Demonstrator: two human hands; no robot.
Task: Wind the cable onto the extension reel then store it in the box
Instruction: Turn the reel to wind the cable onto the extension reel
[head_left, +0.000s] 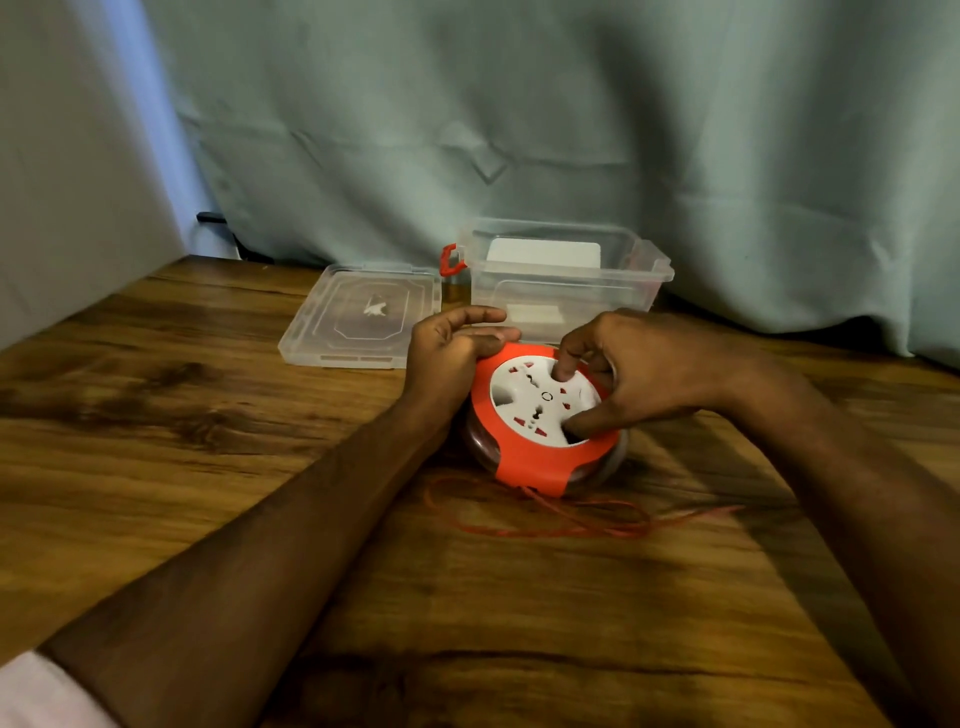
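Just right of the frame's centre, an orange and white extension reel (540, 421) lies flat on the wooden table (182, 415), its white socket face turned up. The left hand (447, 353) grips the reel's upper left rim, its fingers (483, 332) curled over the orange edge. The right hand (634, 374) reaches in from the right and sits on the white face, with its fingers bent: one fingertip is pressed down into a recess near the top of the face, and the thumb is dug into another recess at the lower right. A thin red cable (571, 519) leaves the bottom of the reel and lies in loose, blurred loops on the table below it, trailing toward the right. Behind the reel, above centre, stands a clear plastic box (566, 270) with a red latch (451, 260) on its left side, uncovered. Its clear lid (363, 312) lies flat on the table just to the left of the box. A pale green curtain (571, 114) hangs behind everything.
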